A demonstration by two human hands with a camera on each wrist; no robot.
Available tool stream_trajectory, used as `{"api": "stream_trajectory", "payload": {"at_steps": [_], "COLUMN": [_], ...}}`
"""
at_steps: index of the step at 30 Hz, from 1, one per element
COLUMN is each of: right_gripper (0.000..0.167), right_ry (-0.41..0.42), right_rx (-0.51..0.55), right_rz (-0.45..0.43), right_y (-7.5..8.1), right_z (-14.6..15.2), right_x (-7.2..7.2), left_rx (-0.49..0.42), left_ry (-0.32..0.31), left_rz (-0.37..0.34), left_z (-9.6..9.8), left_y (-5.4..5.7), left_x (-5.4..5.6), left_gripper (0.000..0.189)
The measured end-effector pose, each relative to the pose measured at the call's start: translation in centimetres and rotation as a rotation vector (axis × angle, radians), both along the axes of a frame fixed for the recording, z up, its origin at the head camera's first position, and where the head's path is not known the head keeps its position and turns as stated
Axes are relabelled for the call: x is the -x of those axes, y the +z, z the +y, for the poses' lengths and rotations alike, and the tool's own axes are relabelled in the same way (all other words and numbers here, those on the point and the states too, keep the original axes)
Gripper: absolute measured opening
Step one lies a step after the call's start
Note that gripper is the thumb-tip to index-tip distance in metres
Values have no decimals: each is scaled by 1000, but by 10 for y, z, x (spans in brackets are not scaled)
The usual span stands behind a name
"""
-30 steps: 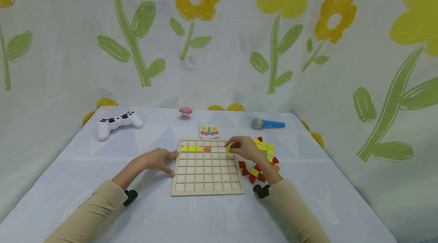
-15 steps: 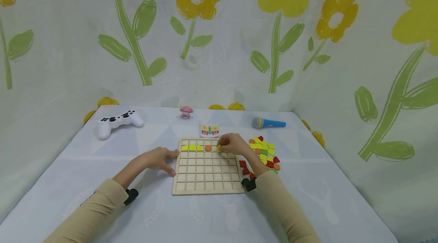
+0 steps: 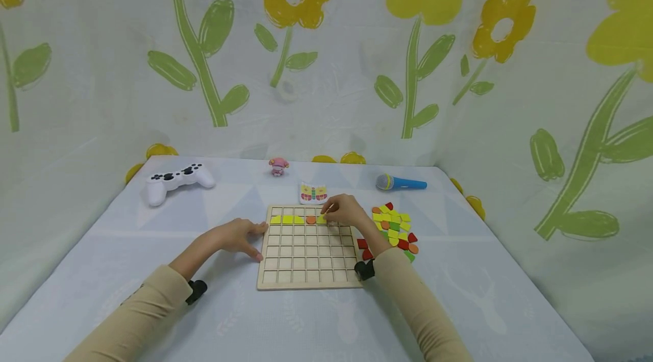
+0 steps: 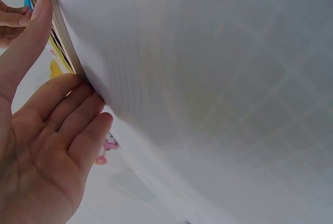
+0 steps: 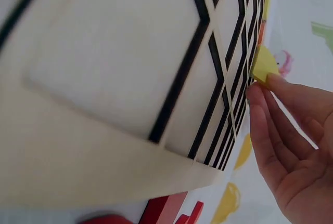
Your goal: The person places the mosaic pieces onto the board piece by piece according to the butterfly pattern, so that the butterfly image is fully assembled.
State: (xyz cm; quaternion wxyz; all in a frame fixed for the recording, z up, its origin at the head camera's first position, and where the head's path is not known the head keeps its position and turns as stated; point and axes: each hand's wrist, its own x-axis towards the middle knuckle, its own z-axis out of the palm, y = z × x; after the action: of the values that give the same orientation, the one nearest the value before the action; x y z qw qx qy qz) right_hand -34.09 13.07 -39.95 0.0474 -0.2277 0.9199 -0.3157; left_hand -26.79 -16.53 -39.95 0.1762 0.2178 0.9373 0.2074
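A wooden grid board [image 3: 306, 263] lies on the table. Along its second row sit several yellow pieces [image 3: 288, 219] and an orange round piece [image 3: 310, 220]. My left hand [image 3: 236, 236] touches the board's left edge with thumb and fingertips, fingers fairly straight; the left wrist view shows the palm beside that edge. Between thumb and fingers, my right hand [image 3: 347, 211] pinches a yellow piece with a curved edge [image 5: 265, 64] at a cell just right of the orange one. Part of that row is hidden behind the right hand.
Loose red, yellow, green and orange pieces [image 3: 391, 226] lie right of the board, partly behind the right forearm. Behind the board stands a butterfly pattern card [image 3: 313, 193]. Further out are a white game controller [image 3: 178, 181], a pink figurine [image 3: 278, 166] and a blue microphone [image 3: 403, 183].
My right hand has moved left over the board with the yellow piece, from near the right edge to the cell beside the orange round piece. The left hand stays at the board's edge.
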Motion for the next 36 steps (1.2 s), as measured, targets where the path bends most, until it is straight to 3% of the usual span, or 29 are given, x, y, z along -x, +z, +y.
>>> {"api": "stream_trajectory", "payload": {"at_steps": [11,27,36], "right_gripper": [8,9,16], "right_ry": [19,44,101], "right_rx": [-44,-128,-143], "right_rz": [7,34,-22], "right_y": [3,2,8], "right_z": [0,-6,0], "right_x": [-3,-2,-4], "left_rx": [-2,-4,-19], "left_ry": [-11,24,10], "left_rz": [6,-15,-24], "left_z": [-1,0,-2], "left_y": [1,5,2], "left_x": [1,-3,-1], "left_gripper": [84,85,90]}}
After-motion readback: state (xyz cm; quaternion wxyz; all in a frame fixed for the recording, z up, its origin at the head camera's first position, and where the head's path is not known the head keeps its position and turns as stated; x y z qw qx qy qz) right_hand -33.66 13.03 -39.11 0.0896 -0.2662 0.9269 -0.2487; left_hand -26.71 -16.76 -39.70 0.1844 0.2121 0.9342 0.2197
